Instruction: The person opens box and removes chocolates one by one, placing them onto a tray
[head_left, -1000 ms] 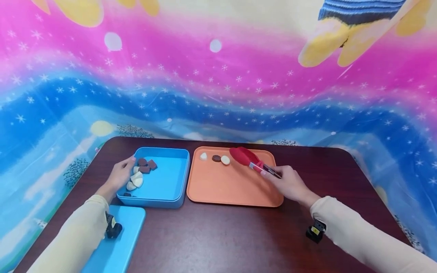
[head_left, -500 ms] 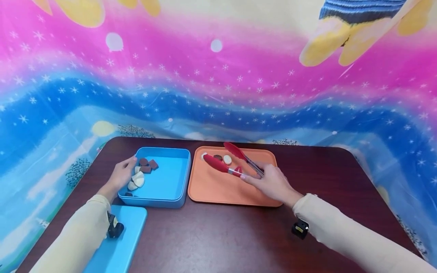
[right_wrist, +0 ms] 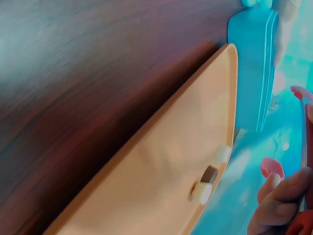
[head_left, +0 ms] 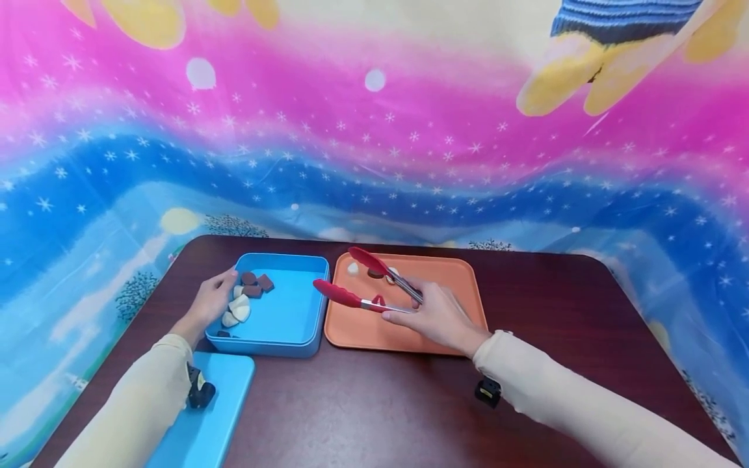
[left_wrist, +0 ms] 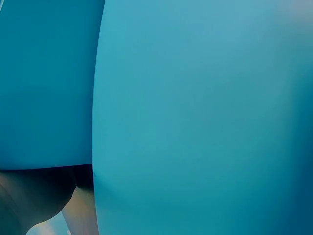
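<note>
My right hand [head_left: 441, 315] grips red-tipped metal tongs [head_left: 339, 294], whose arms are spread with nothing between the tips. They hang over the left part of the orange tray [head_left: 365, 328], one tip overlapping the blue box's right rim. On the tray's far side lie a small white drop-shaped piece [head_left: 353, 268], a dark brown piece [head_left: 374, 274] and a cream oval piece [right_wrist: 203, 193]. My left hand [head_left: 207, 302] holds the left rim of the blue box [head_left: 287, 309]. Several brown blocks [head_left: 253, 291] and white pieces [head_left: 238, 309] sit along that side inside.
A flat blue lid [head_left: 225, 390] lies on the dark wooden table [head_left: 351, 403], in front of the box and under the left forearm. Behind the table hangs a colourful printed cloth [head_left: 374, 143]. Box and tray stand side by side.
The right hand has carried the tongs leftward across the tray towards the box. The tongs' arms have spread apart. The left hand stays at the box rim.
</note>
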The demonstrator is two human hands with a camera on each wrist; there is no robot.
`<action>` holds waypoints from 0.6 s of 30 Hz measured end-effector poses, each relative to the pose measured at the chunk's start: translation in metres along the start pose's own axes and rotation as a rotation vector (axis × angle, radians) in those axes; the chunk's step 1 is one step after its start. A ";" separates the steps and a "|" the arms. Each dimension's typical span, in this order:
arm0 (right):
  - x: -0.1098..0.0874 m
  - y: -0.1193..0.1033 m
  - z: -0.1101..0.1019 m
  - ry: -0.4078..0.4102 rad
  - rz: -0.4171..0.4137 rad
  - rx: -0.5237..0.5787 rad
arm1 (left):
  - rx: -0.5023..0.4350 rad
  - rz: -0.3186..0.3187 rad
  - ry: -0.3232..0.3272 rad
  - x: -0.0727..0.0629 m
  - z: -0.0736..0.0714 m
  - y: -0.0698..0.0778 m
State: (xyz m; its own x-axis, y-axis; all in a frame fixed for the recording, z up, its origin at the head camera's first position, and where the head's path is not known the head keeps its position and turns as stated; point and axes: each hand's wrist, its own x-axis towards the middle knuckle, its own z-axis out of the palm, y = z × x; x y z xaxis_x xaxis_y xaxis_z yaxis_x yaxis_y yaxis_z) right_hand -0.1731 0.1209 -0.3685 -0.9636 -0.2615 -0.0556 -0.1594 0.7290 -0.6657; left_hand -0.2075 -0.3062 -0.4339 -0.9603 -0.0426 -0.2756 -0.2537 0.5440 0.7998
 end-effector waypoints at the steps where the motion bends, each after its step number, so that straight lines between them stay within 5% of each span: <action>1: 0.001 -0.002 0.002 0.001 -0.001 -0.007 | 0.000 -0.004 -0.003 0.000 0.000 0.000; 12: 0.006 -0.014 0.027 -0.008 0.005 -0.015 | -0.008 -0.037 -0.007 -0.004 0.002 -0.003; 18: 0.009 -0.020 0.035 -0.013 -0.033 -0.014 | 0.003 0.002 0.016 -0.001 0.001 -0.001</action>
State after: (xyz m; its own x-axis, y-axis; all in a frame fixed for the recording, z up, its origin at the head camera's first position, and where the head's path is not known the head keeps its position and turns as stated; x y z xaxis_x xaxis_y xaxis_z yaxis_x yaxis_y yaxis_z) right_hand -0.1713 0.0818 -0.3817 -0.9548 -0.2939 -0.0436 -0.1942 0.7284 -0.6570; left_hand -0.2061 -0.3053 -0.4349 -0.9624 -0.0548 -0.2659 -0.2517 0.5469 0.7985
